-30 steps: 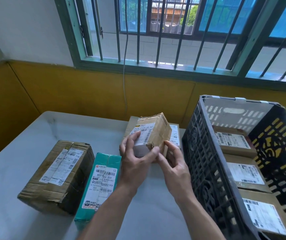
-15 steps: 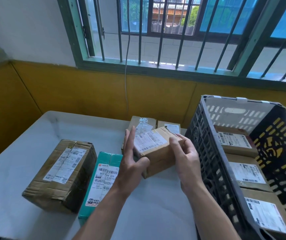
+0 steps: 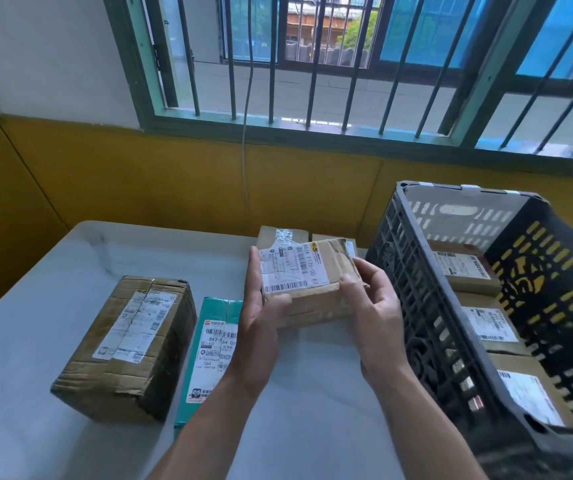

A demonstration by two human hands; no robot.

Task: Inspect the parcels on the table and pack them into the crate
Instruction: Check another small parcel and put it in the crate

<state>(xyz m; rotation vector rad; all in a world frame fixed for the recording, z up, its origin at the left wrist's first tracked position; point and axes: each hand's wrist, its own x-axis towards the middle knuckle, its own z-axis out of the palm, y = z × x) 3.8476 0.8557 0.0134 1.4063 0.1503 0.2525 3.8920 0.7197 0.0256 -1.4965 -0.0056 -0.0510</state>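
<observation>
Both hands hold a small brown cardboard parcel (image 3: pixel 309 282) above the table, its white shipping label facing up. My left hand (image 3: pixel 261 317) grips its left end, thumb on the front edge. My right hand (image 3: pixel 373 306) grips its right end, close to the crate's left wall. The black slatted crate (image 3: pixel 427 306) stands at the right and holds three brown labelled parcels (image 3: pixel 486 327) in a row.
On the grey table (image 3: pixel 53 278) lie a large brown taped box (image 3: pixel 129 344) at the left and a teal parcel (image 3: pixel 209 355) beside it, partly under my left forearm. Two more brown parcels (image 3: pixel 280 235) sit behind the held one. A yellow wall and barred window lie beyond.
The held parcel has been turned from tilted on edge to label-up and level. My hands shifted to its two ends and moved slightly right, towards the crate.
</observation>
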